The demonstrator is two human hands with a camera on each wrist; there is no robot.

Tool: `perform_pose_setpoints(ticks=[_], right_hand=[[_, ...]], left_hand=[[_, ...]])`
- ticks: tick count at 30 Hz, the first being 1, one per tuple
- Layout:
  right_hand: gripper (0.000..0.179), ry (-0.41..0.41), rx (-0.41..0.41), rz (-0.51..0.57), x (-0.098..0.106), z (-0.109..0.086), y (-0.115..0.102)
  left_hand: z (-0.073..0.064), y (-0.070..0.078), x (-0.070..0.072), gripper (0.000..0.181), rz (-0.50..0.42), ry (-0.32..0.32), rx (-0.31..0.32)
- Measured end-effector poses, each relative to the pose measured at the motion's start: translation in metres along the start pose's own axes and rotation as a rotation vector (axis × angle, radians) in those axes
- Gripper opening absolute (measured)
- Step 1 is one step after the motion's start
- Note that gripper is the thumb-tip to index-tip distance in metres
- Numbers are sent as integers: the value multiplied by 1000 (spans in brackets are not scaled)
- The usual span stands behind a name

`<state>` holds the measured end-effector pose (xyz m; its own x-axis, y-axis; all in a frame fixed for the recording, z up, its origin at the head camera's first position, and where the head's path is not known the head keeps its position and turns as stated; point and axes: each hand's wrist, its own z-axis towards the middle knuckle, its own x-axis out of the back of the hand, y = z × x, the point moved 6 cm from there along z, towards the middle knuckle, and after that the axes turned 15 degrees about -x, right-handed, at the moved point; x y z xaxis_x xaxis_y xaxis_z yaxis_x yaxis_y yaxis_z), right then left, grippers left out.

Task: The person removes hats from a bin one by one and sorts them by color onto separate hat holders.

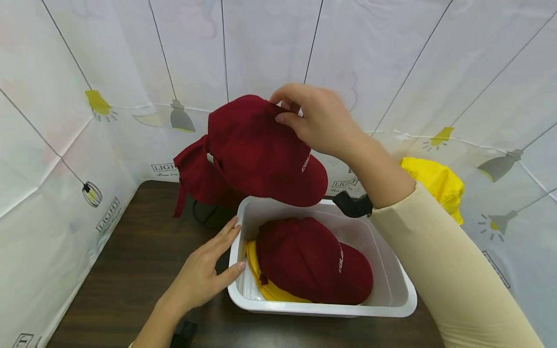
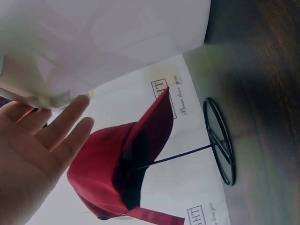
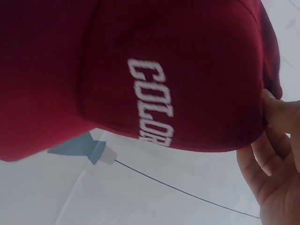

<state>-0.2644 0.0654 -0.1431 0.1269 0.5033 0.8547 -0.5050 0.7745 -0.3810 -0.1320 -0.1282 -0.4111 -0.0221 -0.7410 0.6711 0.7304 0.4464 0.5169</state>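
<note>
My right hand (image 1: 319, 121) pinches a dark red baseball cap (image 1: 256, 150) by the top of its crown, holding it over the back left of a white plastic bin (image 1: 322, 308). White "COLOR" lettering shows on its front in the right wrist view. Inside the bin lies another dark red cap (image 1: 304, 261), its brim to the right, on top of yellow headwear (image 1: 278, 293) that is mostly covered. My left hand (image 1: 200, 273) rests against the bin's left rim, fingers extended.
Behind the held cap, a third red cap (image 2: 103, 159) sits on a black wire stand (image 2: 183, 154) left of the bin. A yellow cap (image 1: 435, 183) stands at the back right, partly behind my right arm. Printed white sheeting (image 1: 270, 48) encloses the dark wooden table (image 1: 143, 256).
</note>
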Motion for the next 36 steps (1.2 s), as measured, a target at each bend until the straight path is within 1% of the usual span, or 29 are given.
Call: perform_pose_setpoints(ticks=[6,12,23,31,36], right_hand=[[24,-2,-48,10,-11,18,0],[24,16,-51,30,-23,30,-1],[25,23,-72,41,-50,41,0],[28,-4,-50,43,-71,47,-6],[28,-5,-30,50,-85,51,-9]], left_hand=[[-1,0,-1,72,5,-3,3],[-1,1,-2,71,1,-5,6],[1,2,-1,72,3,-1,-3],[1,3,0,71,-6,-1,7],[3,2,1,71,-6,-1,10]])
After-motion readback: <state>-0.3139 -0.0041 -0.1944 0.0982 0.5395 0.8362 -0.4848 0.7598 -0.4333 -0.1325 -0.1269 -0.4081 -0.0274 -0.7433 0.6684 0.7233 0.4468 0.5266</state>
